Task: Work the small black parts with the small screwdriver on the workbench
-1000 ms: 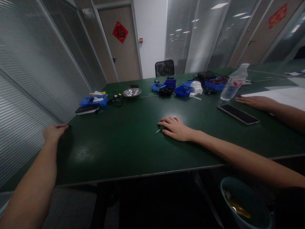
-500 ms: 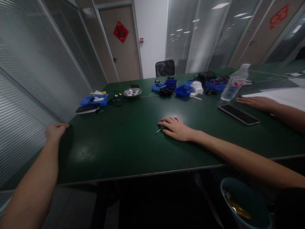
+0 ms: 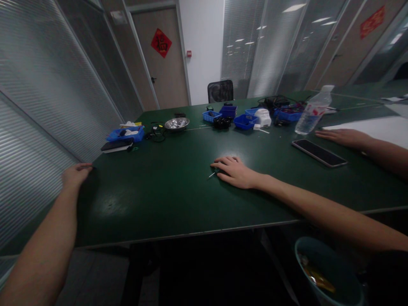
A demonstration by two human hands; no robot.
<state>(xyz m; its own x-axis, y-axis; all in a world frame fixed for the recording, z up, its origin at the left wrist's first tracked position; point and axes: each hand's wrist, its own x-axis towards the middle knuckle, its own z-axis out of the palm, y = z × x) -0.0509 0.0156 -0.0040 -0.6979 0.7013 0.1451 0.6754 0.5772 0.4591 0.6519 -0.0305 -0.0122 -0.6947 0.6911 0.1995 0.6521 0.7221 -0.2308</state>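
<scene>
My right hand rests on the green table with its fingers curved over the handle of a small screwdriver. The thin metal shaft of the screwdriver sticks out to the left and toward me. Most of its dark green handle is hidden under the fingers. At the table's left edge, my left hand is closed, thumb and fingers pressed together. A tiny dark tip shows past those fingertips, too small to name.
Right of my hand lie a phone, a water bottle and another person's hand beside white paper. Farther back stand a metal bowl, blue trays and a left blue tray. A bin is below the table edge.
My left hand has shifted very slightly, and a dark tip now shows at its fingertips. My right hand and the screwdriver have stayed in place.
</scene>
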